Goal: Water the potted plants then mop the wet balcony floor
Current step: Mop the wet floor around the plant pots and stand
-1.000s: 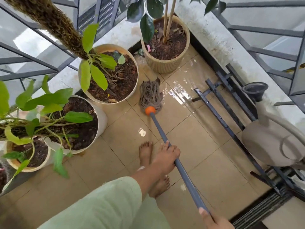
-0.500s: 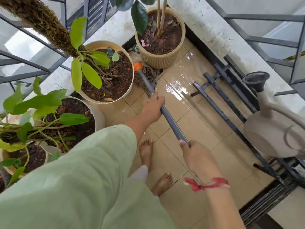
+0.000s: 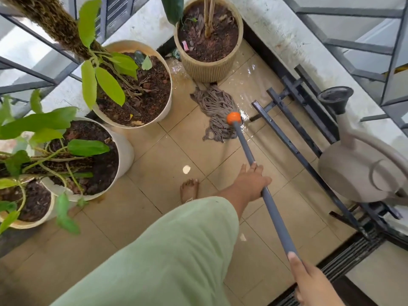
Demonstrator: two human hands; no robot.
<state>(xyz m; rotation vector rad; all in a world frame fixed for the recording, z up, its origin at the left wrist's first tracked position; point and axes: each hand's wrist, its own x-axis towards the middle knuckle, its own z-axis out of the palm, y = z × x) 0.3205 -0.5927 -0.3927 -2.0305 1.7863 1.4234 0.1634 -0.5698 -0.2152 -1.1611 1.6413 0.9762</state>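
A string mop with a grey-brown head (image 3: pixel 217 111), an orange collar (image 3: pixel 234 118) and a grey handle (image 3: pixel 268 203) lies slanted across the beige tiled floor (image 3: pixel 154 155). My left hand (image 3: pixel 251 182) grips the handle about midway. My right hand (image 3: pixel 309 281) holds its near end at the bottom right. The mop head rests on wet, shiny tiles (image 3: pixel 247 78) in front of a ribbed beige pot (image 3: pixel 207 67). A wide cream pot (image 3: pixel 163 107) and a white pot (image 3: pixel 125 151) with leafy plants stand to the left.
A taupe watering can (image 3: pixel 357 168) sits on a dark metal rack (image 3: pixel 293 127) along the right wall. A fourth small pot (image 3: pixel 28 224) is at the far left. My bare foot (image 3: pixel 189 188) stands mid-floor. A floor grate (image 3: pixel 344 259) runs at the lower right; railings enclose the balcony.
The mop head was pulled back from between the pots toward the right, onto the wet tiles by the rack. Both hands drew back along with the handle.
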